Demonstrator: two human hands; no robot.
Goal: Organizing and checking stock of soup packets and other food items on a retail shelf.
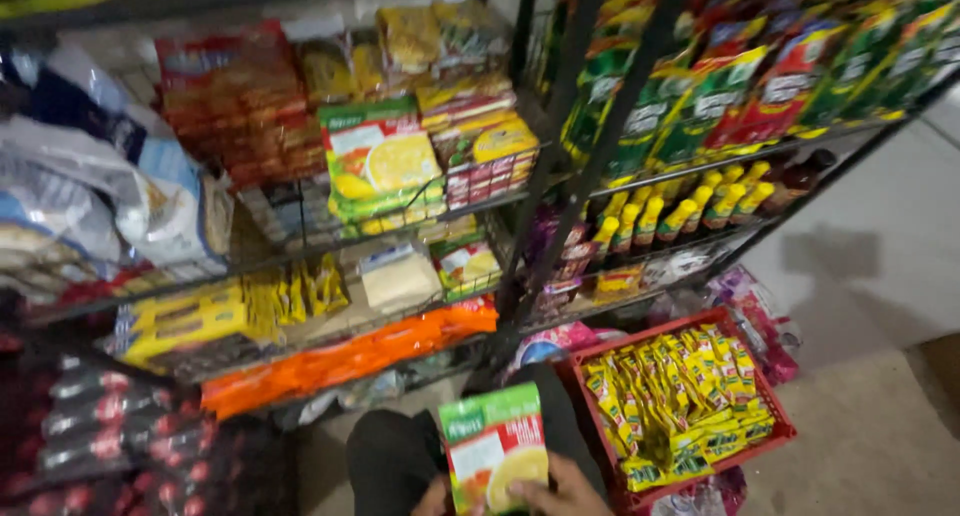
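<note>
Holding one green soup packet (pixel 495 446), right hand (pixel 560 488), one red crate (pixel 765 401)

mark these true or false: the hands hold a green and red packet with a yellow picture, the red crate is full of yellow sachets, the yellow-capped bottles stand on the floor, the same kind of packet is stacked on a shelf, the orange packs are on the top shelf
1. The hands hold a green and red packet with a yellow picture on it. True; the right hand and left hand grip its lower edge.
2. The red crate is full of yellow sachets. True.
3. The yellow-capped bottles stand on the floor. False; they stand in a row on a wire shelf of the right rack.
4. Packets of the same kind are stacked on a shelf. True, on the left rack.
5. The orange packs are on the top shelf. False; they lie along the lowest shelf in view.
</note>
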